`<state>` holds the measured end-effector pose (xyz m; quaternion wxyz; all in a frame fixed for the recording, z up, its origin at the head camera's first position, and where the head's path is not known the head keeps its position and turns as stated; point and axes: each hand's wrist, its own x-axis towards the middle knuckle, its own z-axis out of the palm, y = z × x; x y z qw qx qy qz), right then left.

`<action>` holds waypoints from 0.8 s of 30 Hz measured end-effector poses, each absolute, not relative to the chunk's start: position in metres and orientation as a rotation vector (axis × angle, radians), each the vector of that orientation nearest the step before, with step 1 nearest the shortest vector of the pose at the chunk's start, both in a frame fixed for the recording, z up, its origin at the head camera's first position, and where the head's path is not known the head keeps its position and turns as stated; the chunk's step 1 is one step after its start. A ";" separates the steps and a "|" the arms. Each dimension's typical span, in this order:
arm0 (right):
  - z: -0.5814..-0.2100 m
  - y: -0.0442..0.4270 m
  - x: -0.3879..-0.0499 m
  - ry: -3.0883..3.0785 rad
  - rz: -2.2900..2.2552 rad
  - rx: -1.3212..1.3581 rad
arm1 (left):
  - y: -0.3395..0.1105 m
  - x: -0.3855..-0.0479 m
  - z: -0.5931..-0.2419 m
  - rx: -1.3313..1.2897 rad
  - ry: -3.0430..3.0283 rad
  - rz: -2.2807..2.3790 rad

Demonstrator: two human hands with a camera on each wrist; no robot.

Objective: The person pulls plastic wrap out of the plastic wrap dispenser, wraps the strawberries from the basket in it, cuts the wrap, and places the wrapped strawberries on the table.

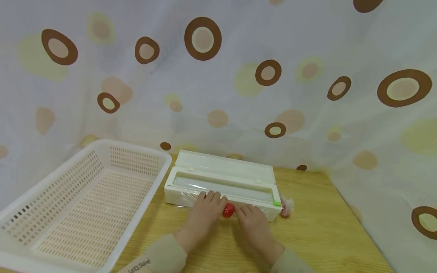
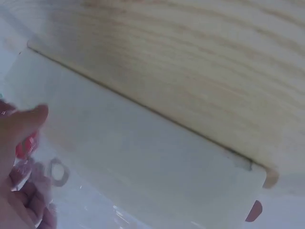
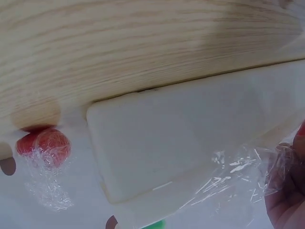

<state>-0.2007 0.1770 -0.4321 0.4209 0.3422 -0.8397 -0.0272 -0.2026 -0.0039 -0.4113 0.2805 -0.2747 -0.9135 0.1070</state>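
A white cling film dispenser (image 1: 222, 172) lies on the wooden table with its lid raised and a roll inside. Clear cling film (image 3: 233, 176) hangs over its front edge. Just in front of the box, between the two hands, is a small red round thing (image 1: 228, 210), its kind unclear. My left hand (image 1: 206, 212), at its left side, grips the film with curled fingers. From the right side my right hand (image 1: 252, 223) holds bunched film. In the left wrist view, the red thing (image 2: 27, 145) is partly hidden behind the thumb.
A large white perforated basket (image 1: 160, 178) stands to the left. Beside the dispenser's right end lies another red thing wrapped in film (image 1: 286, 206). A green slider (image 1: 277, 203) sits on the box's right corner. A patterned curtain (image 1: 218, 87) hangs behind the table (image 1: 317, 223).
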 end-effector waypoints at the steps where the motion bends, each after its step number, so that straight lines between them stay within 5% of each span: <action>1: -0.431 0.177 -0.200 -2.103 -0.065 0.850 | -0.003 -0.203 -0.412 -0.744 -2.422 0.302; 24: -0.434 0.191 -0.196 -2.056 -0.028 0.857 | -0.002 -0.203 -0.424 -0.714 -2.413 0.399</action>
